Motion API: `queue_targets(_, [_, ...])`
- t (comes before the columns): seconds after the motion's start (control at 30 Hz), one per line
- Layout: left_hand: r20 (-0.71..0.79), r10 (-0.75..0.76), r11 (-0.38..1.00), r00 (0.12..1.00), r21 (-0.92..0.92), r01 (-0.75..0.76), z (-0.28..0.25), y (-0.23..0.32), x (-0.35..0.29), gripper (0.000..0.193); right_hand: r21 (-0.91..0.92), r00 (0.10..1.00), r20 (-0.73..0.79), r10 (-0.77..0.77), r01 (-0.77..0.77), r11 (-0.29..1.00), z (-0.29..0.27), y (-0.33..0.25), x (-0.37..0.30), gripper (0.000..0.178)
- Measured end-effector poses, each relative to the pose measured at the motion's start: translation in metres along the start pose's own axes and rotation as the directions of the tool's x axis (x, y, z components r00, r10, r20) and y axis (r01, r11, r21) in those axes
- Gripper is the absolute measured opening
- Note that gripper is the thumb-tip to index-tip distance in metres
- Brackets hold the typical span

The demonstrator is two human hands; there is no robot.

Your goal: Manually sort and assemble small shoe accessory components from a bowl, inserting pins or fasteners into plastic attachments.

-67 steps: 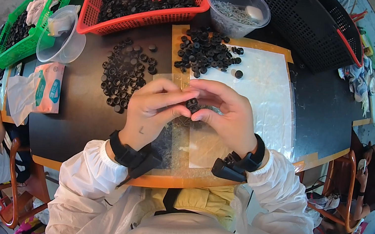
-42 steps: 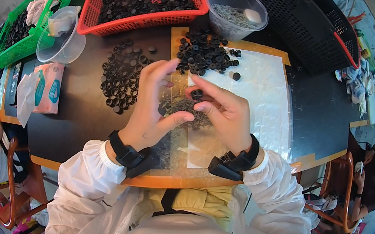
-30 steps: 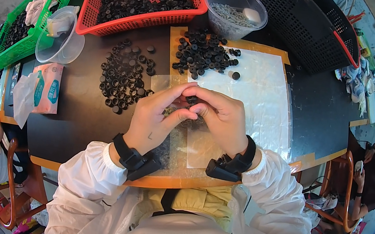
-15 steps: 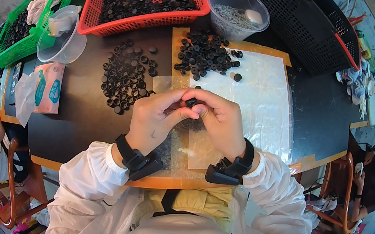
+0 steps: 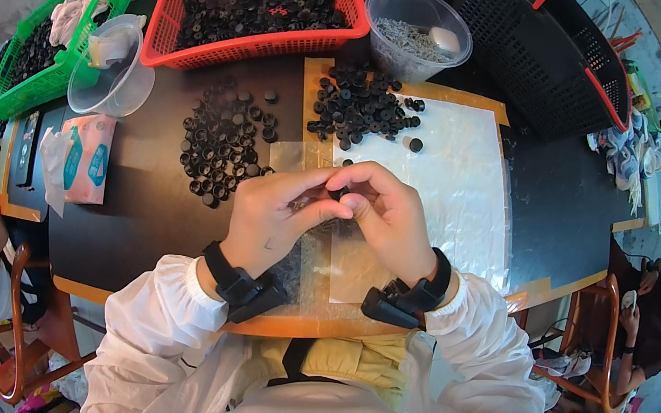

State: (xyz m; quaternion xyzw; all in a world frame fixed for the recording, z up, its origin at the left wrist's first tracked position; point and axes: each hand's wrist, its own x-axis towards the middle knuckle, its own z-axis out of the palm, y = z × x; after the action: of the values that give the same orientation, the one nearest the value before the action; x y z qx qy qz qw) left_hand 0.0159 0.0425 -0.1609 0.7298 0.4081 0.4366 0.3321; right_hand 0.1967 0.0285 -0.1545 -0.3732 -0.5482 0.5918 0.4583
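Observation:
Fingertips of my left hand and my right hand meet over the table, closed together on a small black round plastic part. Most of that part is covered by my fingers. Left of my hands, hollow black caps lie spread on the dark tabletop, some with the open side up. Beyond my hands sits a heap of black disc-shaped parts with centre stubs, partly on the white sheet. One single black piece lies apart on that sheet.
A red basket of black parts and a clear tub of small metal pieces stand at the back. A black basket is back right. At left are a green basket, a clear tub and a tissue pack. People sit on both sides.
My fingers have shifted slightly around the small black part, with the right fingertips turned a little. Both hands stay together in nearly the same place. The whole view has tilted slightly.

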Motion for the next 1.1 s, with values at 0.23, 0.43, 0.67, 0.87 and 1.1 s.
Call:
queue_targets(0.23, [0.087, 0.231, 0.973, 0.969, -0.047, -0.228, -0.012, -0.001, 0.01, 0.046, 0.148, 0.972, 0.175, -0.155, 0.13, 0.98, -0.012, 0.001, 0.0, 0.052])
queue_targets(0.43, [0.006, 0.241, 0.969, 0.97, -0.06, -0.24, -0.011, -0.007, 0.008, 0.04, 0.19, 0.98, 0.16, -0.119, 0.088, 0.978, -0.009, -0.001, 0.001, 0.054])
queue_targets(0.67, [-0.057, 0.346, 0.938, 0.937, 0.031, -0.344, -0.011, -0.01, 0.013, 0.039, -0.258, 0.99, -0.059, -0.127, 0.107, 0.96, -0.01, -0.009, 0.002, 0.028])
queue_targets(0.87, [-0.063, 0.378, 0.901, 0.924, 0.256, -0.351, -0.012, 0.0, 0.009, 0.036, -0.243, 0.997, -0.081, -0.011, -0.009, 0.97, -0.011, -0.011, 0.002, 0.027])
queue_targets(1.1, [-0.037, 0.25, 0.968, 0.968, -0.021, -0.251, -0.01, -0.012, 0.008, 0.032, -0.099, 0.996, -0.014, 0.088, -0.089, 0.991, -0.019, -0.015, 0.006, 0.022])
